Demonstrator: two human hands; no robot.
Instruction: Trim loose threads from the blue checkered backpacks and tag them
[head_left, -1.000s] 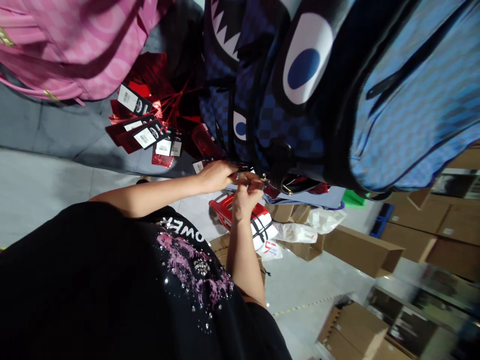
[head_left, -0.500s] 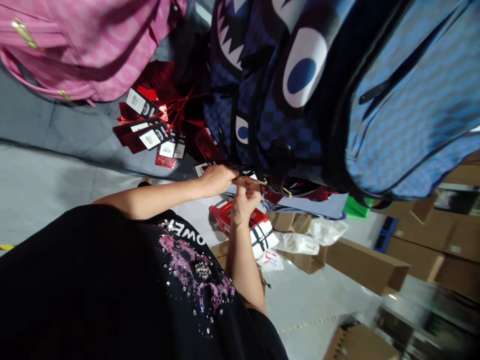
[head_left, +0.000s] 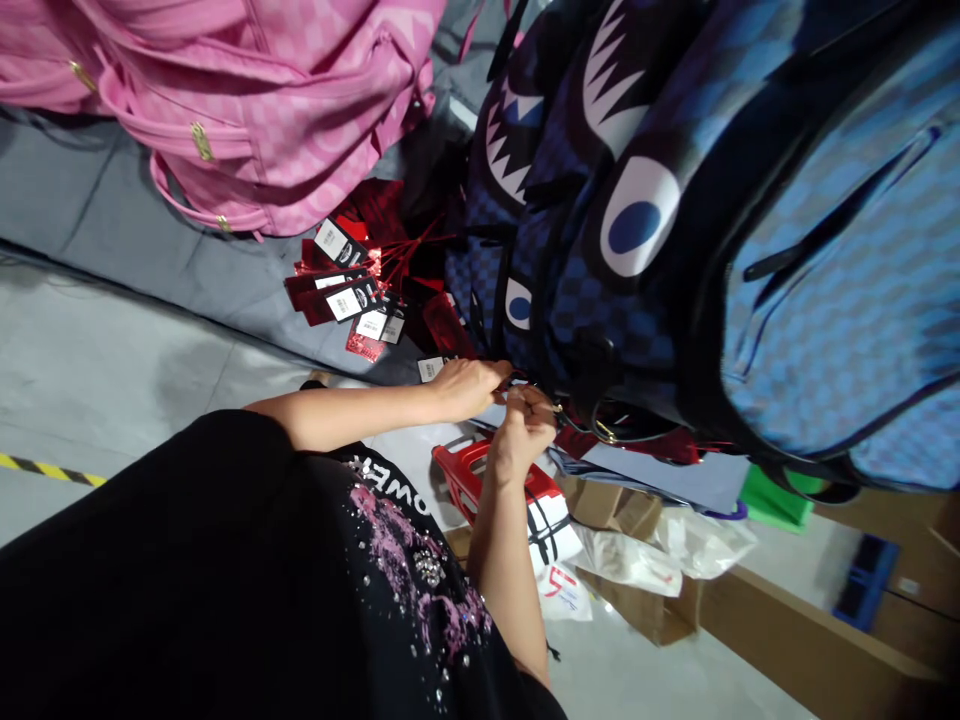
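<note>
My left hand (head_left: 471, 385) and my right hand (head_left: 523, 436) meet at the lower edge of a blue checkered backpack (head_left: 600, 280) printed with shark teeth and white eyes. Both hands are closed in a pinch on a small gold-coloured fitting and cord at the bag's bottom; what exactly they grip is too small to name. Beside the left hand, a bunch of red and black hang tags (head_left: 349, 295) on red strings lies on the grey table surface (head_left: 112, 220). A second blue checkered backpack (head_left: 847, 290) lies to the right.
A pink checkered backpack (head_left: 262, 110) lies at the top left. Below the hands on the floor are a red and white bag (head_left: 544, 500), plastic bags (head_left: 660, 550) and cardboard boxes (head_left: 795, 640). A yellow-black floor stripe (head_left: 45, 468) shows at left.
The view has shifted, so bags and tags sit lower and further right in the picture. Both hands stay pinched together at the blue backpack's lower edge.
</note>
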